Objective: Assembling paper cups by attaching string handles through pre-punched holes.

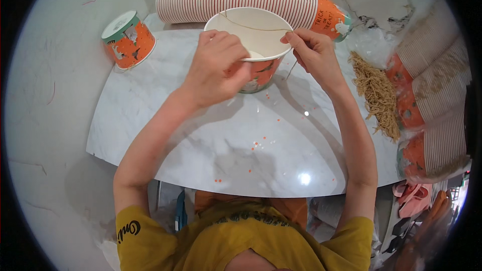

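A paper bucket (264, 74) with a white inside and an orange printed wall stands upright on the marbled table. My left hand (217, 68) is closed at its near left rim, the fingers curled against the edge; part of the grip is hidden. A thin tan string (253, 27) crosses the bucket's mouth from the far left rim to the right rim. There my right hand (312, 56) pinches it between thumb and forefinger. A loose end of string hangs below that hand, outside the bucket.
Behind lies a long nested stack of similar buckets (236, 1). An orange-and-green bucket (131, 45) sits at the far left. To the right are a bundle of tan strings (374, 93) and plastic-wrapped bucket stacks (444, 98). Small orange paper dots (256, 143) litter the marbled table (201, 143).
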Motion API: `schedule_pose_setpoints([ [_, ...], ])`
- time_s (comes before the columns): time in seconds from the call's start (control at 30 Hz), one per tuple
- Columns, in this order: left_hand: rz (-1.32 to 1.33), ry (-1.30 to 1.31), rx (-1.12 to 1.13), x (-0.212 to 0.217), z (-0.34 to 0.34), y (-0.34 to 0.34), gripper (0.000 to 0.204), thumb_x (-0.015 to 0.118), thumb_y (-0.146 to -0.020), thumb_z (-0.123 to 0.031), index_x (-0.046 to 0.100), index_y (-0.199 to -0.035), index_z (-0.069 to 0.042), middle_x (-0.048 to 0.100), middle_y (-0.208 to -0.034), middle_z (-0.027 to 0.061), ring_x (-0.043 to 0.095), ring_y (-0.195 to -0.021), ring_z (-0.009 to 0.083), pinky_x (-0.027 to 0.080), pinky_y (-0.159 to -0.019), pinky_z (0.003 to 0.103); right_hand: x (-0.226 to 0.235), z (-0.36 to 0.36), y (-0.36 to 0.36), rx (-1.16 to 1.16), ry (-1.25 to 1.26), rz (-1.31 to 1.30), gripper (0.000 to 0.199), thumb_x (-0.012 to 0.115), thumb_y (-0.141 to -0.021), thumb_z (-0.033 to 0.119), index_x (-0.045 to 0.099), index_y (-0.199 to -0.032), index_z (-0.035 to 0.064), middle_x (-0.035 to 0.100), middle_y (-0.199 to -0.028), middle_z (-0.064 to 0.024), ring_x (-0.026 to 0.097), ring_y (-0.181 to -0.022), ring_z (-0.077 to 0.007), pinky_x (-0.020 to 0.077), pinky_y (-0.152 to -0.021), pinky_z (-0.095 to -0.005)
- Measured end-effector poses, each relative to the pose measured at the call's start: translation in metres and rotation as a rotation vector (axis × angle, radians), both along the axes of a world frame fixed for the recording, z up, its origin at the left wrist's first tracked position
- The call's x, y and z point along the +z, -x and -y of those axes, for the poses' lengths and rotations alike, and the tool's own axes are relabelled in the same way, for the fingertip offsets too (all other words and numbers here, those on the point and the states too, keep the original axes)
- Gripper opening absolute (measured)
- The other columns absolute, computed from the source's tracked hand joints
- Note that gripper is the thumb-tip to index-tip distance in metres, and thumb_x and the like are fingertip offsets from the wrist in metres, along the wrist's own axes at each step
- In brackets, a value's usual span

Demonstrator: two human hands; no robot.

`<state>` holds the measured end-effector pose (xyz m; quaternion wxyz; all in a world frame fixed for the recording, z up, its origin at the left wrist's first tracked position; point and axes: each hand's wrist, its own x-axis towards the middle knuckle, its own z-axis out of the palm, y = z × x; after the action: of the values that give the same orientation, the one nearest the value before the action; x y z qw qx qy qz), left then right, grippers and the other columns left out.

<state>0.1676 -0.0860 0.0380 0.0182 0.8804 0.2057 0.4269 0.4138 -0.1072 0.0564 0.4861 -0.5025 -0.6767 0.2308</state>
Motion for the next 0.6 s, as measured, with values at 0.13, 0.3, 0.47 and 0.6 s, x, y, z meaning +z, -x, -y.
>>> schedule_pose_setpoints([
  [0.13,-0.013,-0.055,0.001,0.003,-0.025,0.022,0.017,0.061,-0.068,0.002,0.057,-0.083,-0.005,0.059,-0.090,0.0054,0.056,-0.096,0.0240,0.035,-0.099,0.037,0.002,0.000,-0.003,0.023,0.068,-0.040,0.029,0.059,-0.098,0.022,0.070,-0.087,-0.0021,0.051,-0.061,0.0039,0.043,-0.054,-0.0038,0.0344,-0.049,-0.0250],
  [0.3,-0.004,-0.073,0.079,0.006,-0.040,0.031,0.019,0.061,-0.067,-0.003,0.060,-0.085,-0.006,0.063,-0.095,0.0060,0.057,-0.099,0.0262,0.038,-0.098,0.039,-0.003,0.002,0.008,0.055,0.118,-0.146,0.028,0.058,-0.100,0.023,0.070,-0.088,0.0009,0.049,-0.059,0.0046,0.043,-0.053,-0.0028,0.0344,-0.048,-0.0231],
  [0.47,0.066,-0.202,0.021,0.010,0.000,-0.004,0.027,0.063,-0.070,-0.003,0.061,-0.096,-0.007,0.063,-0.098,0.0086,0.058,-0.099,0.0270,0.039,-0.097,0.044,-0.004,0.003,0.009,0.038,0.114,-0.146,0.028,0.058,-0.100,0.023,0.072,-0.092,0.0002,0.048,-0.058,0.0047,0.042,-0.051,-0.0032,0.0337,-0.046,-0.0240],
  [0.6,0.002,-0.140,0.024,0.000,-0.003,-0.005,0.024,0.062,-0.077,0.001,0.063,-0.099,-0.007,0.062,-0.096,0.0070,0.058,-0.094,0.0277,0.040,-0.096,0.043,-0.003,0.005,0.011,0.069,0.134,-0.198,0.029,0.058,-0.101,0.025,0.073,-0.095,0.0011,0.048,-0.057,0.0044,0.042,-0.050,-0.0030,0.0328,-0.045,-0.0225],
])
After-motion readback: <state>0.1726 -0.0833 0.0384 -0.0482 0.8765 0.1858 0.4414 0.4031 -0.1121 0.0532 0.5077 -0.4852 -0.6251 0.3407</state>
